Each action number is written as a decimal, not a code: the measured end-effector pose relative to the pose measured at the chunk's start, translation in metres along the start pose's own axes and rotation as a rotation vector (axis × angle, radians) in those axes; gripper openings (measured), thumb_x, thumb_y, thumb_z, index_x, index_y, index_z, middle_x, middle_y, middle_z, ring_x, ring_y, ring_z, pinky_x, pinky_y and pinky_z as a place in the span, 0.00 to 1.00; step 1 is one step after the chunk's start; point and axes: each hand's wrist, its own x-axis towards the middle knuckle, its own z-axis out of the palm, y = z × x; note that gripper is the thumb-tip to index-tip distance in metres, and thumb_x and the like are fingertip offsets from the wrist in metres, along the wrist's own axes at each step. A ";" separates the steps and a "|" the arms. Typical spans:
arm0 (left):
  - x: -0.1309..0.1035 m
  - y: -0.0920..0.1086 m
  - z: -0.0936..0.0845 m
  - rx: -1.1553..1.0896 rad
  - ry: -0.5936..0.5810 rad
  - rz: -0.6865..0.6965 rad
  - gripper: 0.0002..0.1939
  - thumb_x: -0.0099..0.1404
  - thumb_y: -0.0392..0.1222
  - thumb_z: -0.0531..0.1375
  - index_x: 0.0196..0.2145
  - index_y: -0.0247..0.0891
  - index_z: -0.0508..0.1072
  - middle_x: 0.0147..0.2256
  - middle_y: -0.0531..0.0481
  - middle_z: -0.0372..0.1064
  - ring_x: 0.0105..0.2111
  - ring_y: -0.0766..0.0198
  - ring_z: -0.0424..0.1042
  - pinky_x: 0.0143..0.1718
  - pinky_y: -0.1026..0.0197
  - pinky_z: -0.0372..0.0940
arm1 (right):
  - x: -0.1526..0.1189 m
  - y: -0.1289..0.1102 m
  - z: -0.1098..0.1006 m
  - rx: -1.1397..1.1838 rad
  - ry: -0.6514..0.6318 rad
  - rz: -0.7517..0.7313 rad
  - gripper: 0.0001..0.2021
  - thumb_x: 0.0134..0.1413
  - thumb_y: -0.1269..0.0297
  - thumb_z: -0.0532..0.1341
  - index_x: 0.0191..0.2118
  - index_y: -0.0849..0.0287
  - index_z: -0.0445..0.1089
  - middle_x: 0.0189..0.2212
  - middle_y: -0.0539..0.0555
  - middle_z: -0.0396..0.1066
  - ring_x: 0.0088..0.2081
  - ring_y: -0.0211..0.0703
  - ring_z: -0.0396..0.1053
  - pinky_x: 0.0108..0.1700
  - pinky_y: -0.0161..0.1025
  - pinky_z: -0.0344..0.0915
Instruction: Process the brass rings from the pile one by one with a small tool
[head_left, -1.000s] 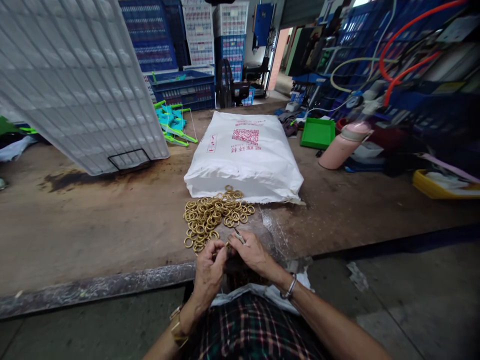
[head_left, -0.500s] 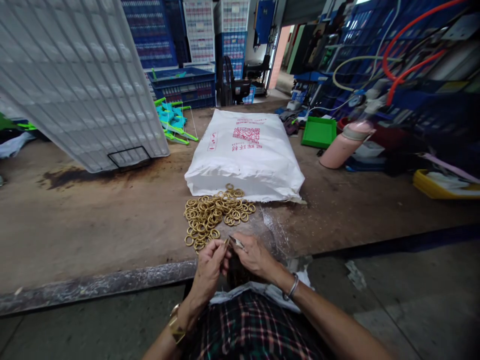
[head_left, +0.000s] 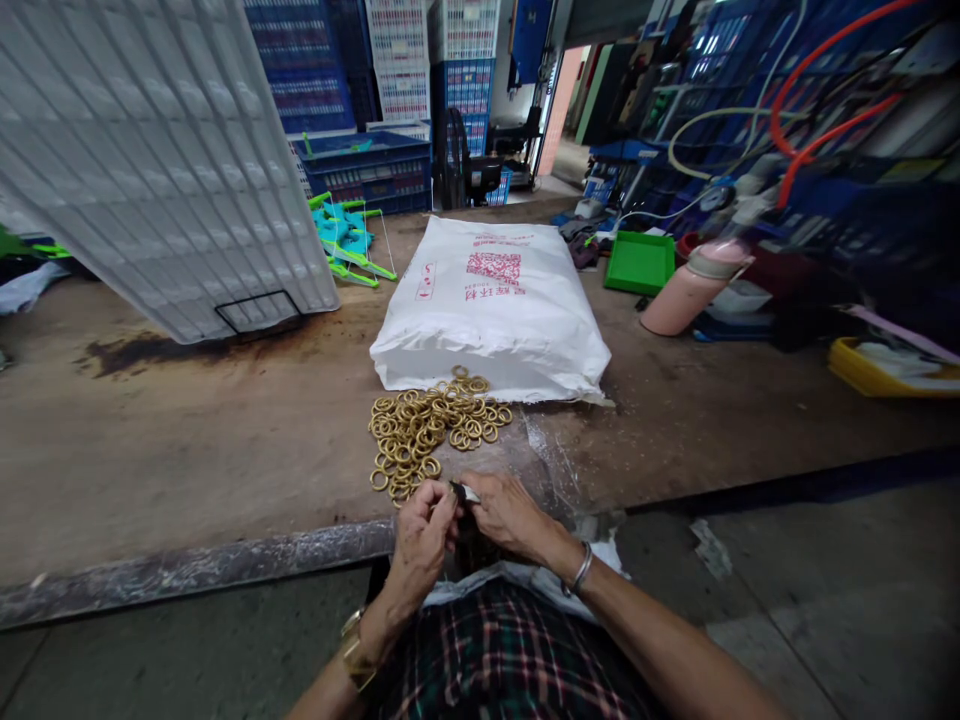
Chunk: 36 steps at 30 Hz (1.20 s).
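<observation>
My left hand [head_left: 421,535] is closed in a pinch at the table's front edge, on what looks like a gold ring, mostly hidden by the fingertips. Against it, my right hand [head_left: 504,510] is wrapped round a small knife [head_left: 470,494] with a dark blade and a pale handle. The blade meets the left fingertips; its exact contact with the ring is hard to make out. Just beyond my hands lies a loose pile of gold rings [head_left: 416,430], touching the front of a white woven sack [head_left: 495,300] with red print.
A white ribbed crate [head_left: 187,180] stands tilted at the left. Behind it are green and turquoise plastic parts [head_left: 349,235]. Right of the sack sit a green tray [head_left: 640,261], a pink bottle [head_left: 686,295] and a yellow tray [head_left: 877,375]. Orange hoses [head_left: 784,110] hang at the upper right.
The knife's blade has turned and moved in against the left fingertips; its point stood up clear of them before. Both hands stay at the table edge, and the pile looks the same.
</observation>
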 end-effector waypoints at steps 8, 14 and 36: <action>-0.017 0.019 0.001 -0.208 -0.199 -0.059 0.17 0.57 0.54 0.60 0.25 0.36 0.68 0.18 0.56 0.62 0.16 0.72 0.59 0.17 0.68 0.56 | 0.019 0.013 -0.002 -0.156 0.099 0.148 0.11 0.53 0.72 0.50 0.39 0.59 0.66 0.30 0.55 0.72 0.30 0.39 0.67 0.29 0.33 0.51; -0.010 0.015 -0.004 -0.501 -0.079 -0.203 0.16 0.53 0.51 0.64 0.26 0.36 0.66 0.26 0.50 0.70 0.17 0.72 0.61 0.14 0.70 0.53 | 0.036 0.006 0.000 -0.148 0.213 0.118 0.15 0.53 0.70 0.52 0.47 0.57 0.60 0.41 0.55 0.71 0.39 0.42 0.68 0.35 0.34 0.55; 0.009 0.010 0.003 -0.282 0.023 -0.126 0.22 0.53 0.54 0.62 0.41 0.38 0.66 0.22 0.58 0.63 0.16 0.75 0.57 0.13 0.72 0.50 | 0.005 -0.003 -0.015 1.282 -0.034 0.097 0.14 0.51 0.51 0.56 0.31 0.56 0.56 0.16 0.39 0.49 0.14 0.28 0.41 0.17 0.29 0.43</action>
